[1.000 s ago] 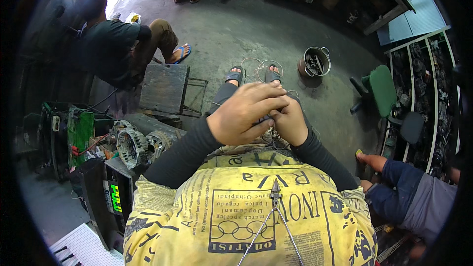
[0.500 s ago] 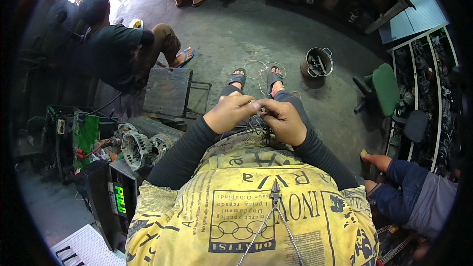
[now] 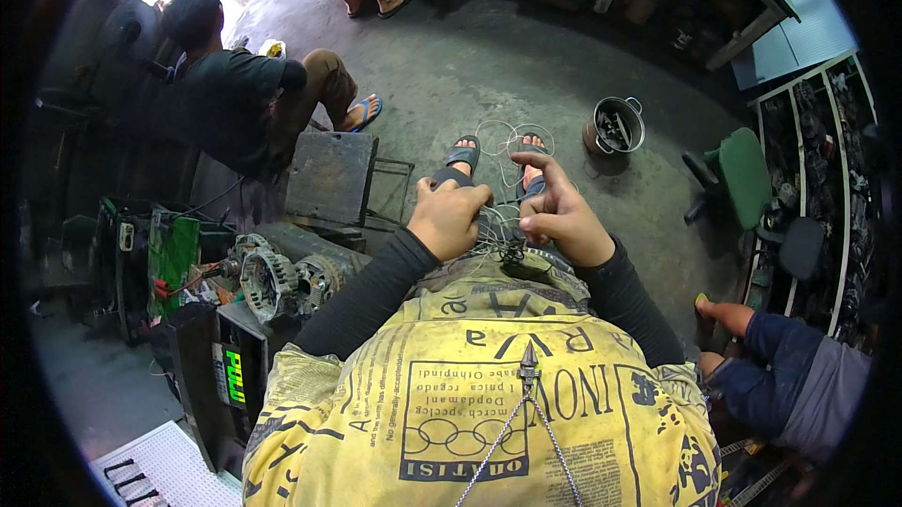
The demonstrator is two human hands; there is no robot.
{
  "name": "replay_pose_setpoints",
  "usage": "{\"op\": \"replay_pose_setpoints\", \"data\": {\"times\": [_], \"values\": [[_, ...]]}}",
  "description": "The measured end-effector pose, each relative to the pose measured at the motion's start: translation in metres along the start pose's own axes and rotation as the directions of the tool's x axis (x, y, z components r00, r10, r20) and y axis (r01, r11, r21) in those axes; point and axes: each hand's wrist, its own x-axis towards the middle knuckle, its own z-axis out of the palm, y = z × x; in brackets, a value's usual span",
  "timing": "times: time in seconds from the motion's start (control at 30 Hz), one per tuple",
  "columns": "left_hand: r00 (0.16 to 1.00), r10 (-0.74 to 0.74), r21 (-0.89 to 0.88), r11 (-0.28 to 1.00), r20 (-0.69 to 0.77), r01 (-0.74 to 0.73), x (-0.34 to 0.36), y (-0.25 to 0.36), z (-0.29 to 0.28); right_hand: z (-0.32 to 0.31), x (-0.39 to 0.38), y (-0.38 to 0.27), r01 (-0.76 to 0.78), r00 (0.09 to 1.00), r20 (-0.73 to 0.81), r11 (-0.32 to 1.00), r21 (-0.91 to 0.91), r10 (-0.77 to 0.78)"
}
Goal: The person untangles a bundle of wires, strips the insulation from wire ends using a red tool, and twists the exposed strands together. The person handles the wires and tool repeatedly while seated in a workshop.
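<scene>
A tangle of thin pale wire [image 3: 496, 240] lies in my lap, with a darker bunch of strands at its right side. My left hand [image 3: 449, 219] is closed at its left edge, back upward, and pale strands run out from under its fingers. On the right side, my right hand [image 3: 566, 221] is raised with the index finger stretched out and the thumb apart. Nothing shows gripped in it, though wire passes close to its thumb. Loops of the wire trail down to the floor between my sandalled feet [image 3: 462, 152].
Ahead to the right stands a metal pot [image 3: 615, 127] of dark parts. Metal machine housings [image 3: 272, 280] and a flat-topped box [image 3: 324, 173] are at the left. A person [image 3: 235, 84] sits beyond the box; another person's leg [image 3: 752, 338] shows at right, near a green chair [image 3: 738, 178].
My hands have come apart from their pinch together over the wire. The right hand has opened and its index finger now points up; the left has moved slightly left and down.
</scene>
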Motion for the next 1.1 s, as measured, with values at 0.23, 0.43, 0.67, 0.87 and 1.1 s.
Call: {"op": "replay_pose_setpoints", "data": {"times": [0.23,0.43,0.67,0.87,1.1], "values": [[0.995,0.089,-0.153,0.985,0.053,-0.08,0.015,0.007,0.006,0.003,0.002,-0.004,-0.058,0.997,0.056,0.998,0.039,0.056],[0.981,0.174,-0.198,0.968,0.082,-0.155,0.019,0.003,0.002,-0.003,-0.013,-0.002,0.226,0.958,0.111,0.933,0.281,-0.265],[0.991,0.061,-0.206,0.978,0.118,-0.036,0.031,-0.001,-0.008,-0.016,-0.019,0.001,0.496,0.817,0.082,0.77,0.402,-0.57],[0.982,0.141,-0.317,0.933,-0.124,-0.174,0.023,-0.009,-0.009,-0.035,-0.037,-0.017,0.354,0.927,-0.123,0.935,-0.017,-0.354],[0.98,0.099,-0.256,0.956,-0.173,-0.142,0.01,0.012,-0.001,-0.009,-0.031,-0.027,-0.122,0.972,-0.211,0.556,-0.822,-0.099]]}}
